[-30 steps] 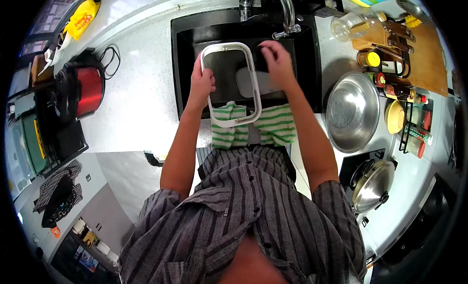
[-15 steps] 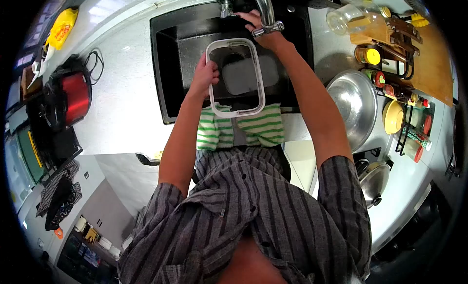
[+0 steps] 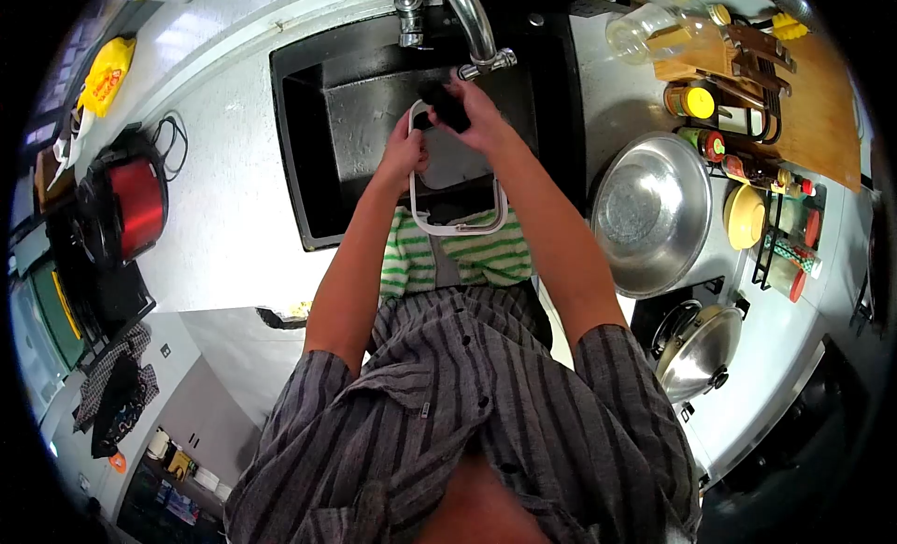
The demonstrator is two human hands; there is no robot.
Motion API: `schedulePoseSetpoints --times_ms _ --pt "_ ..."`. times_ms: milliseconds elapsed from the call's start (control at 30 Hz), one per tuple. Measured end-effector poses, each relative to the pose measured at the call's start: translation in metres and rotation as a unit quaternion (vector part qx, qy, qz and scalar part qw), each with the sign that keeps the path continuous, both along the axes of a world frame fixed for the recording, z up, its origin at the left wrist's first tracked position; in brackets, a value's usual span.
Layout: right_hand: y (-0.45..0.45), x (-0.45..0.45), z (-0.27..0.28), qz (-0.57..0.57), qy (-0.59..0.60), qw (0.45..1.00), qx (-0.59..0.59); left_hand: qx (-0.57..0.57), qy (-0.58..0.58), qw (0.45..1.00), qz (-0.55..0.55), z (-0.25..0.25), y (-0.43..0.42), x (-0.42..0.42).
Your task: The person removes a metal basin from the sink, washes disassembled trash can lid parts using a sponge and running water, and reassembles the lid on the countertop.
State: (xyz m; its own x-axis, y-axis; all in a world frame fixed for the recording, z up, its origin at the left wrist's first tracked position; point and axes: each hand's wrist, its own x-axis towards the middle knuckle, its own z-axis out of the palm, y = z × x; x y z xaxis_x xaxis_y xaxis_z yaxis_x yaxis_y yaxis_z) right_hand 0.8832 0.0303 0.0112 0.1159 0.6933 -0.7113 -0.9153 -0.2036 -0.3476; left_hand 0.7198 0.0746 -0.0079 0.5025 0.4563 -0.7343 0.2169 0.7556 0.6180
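My left hand [image 3: 404, 153] grips the left side of a white rounded rectangular frame [image 3: 460, 229], which is held over the near part of the black sink [image 3: 350, 119]. In my right hand [image 3: 478, 119] is a dark object [image 3: 447, 107], held at the frame's far end; its exact kind is unclear. A greyish flat rounded piece [image 3: 455, 163] shows through the frame. Just beyond my right hand is the chrome faucet [image 3: 472, 30]. Green-striped cloth [image 3: 406, 256] hangs over the sink's near edge, below the frame.
Right of the sink stands a large steel bowl [image 3: 651, 214], with a yellow bowl [image 3: 744, 217], jars and a knife block [image 3: 696, 58] beyond. A lidded pan [image 3: 701, 354] sits at the lower right. On the left is a red and black cooker [image 3: 137, 207].
My right hand has come back from behind the faucet with a dark object in it and is now at the frame's far end. The view has shifted, moving the sink slightly left.
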Motion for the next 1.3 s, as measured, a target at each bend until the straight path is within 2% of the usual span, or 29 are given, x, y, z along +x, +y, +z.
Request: schedulePoseSetpoints --times_ms 67,100,200,300,400,500,567,700,733,800,833,933,967,1067,1100,1200,1233,1300 --pt "0.011 -0.008 0.018 -0.009 0.032 0.998 0.048 -0.005 -0.009 1.000 0.004 0.005 0.000 -0.003" --pt "0.014 -0.015 0.020 -0.008 -0.022 1.000 0.004 -0.009 -0.015 1.000 0.005 0.007 0.000 -0.003" --pt "0.018 -0.012 -0.021 0.009 -0.007 0.997 0.081 -0.010 -0.009 1.000 0.005 0.014 0.001 0.000" --pt "0.025 -0.006 -0.023 -0.082 0.042 0.994 0.064 -0.013 -0.014 1.000 0.004 0.013 0.001 0.002" --pt "0.032 0.002 -0.019 -0.075 -0.092 0.992 0.035 -0.011 -0.015 1.000 -0.003 0.011 0.003 0.003" --pt "0.048 0.004 -0.036 -0.118 -0.295 0.945 -0.081 -0.006 -0.003 1.000 -0.022 0.015 0.005 0.006" --pt "0.060 0.010 -0.080 -0.178 -0.320 0.927 -0.087 -0.002 0.001 1.000 -0.025 0.019 0.008 0.011" --pt "0.054 0.017 -0.070 -0.217 -0.330 0.915 -0.083 0.016 -0.002 0.999 -0.036 0.022 0.011 0.019" --pt "0.047 0.024 -0.069 -0.159 -0.424 0.889 -0.070 0.005 -0.011 0.999 -0.043 0.021 0.013 0.019" --pt "0.027 0.050 -0.062 -0.035 -0.595 0.802 -0.038 -0.014 -0.032 0.998 -0.055 0.022 0.021 0.019" --pt "0.014 0.062 -0.046 0.028 -0.642 0.763 -0.069 -0.019 -0.039 0.996 -0.074 0.023 0.027 0.018" --pt "-0.018 0.069 0.024 0.336 -0.714 0.604 -0.110 -0.026 -0.055 0.987 -0.146 0.028 0.035 0.012" --pt "-0.021 0.069 0.039 0.383 -0.676 0.625 -0.067 -0.018 -0.058 0.983 -0.176 0.029 0.037 0.011" --pt "-0.030 0.075 0.052 0.460 -0.677 0.573 -0.040 0.000 -0.068 0.972 -0.227 0.030 0.041 0.015" --pt "-0.031 0.077 0.047 0.440 -0.699 0.563 -0.027 0.003 -0.073 0.968 -0.239 0.029 0.043 0.018" --pt "-0.025 0.089 0.043 0.453 -0.713 0.533 -0.045 0.140 -0.028 0.938 -0.315 0.024 0.061 0.039" --pt "-0.017 0.089 0.054 0.507 -0.692 0.507 -0.085 0.214 -0.031 0.929 -0.301 0.022 0.065 0.042" --pt "-0.009 0.086 0.051 0.491 -0.740 0.452 -0.088 0.310 0.020 0.886 -0.344 0.023 0.077 0.046"
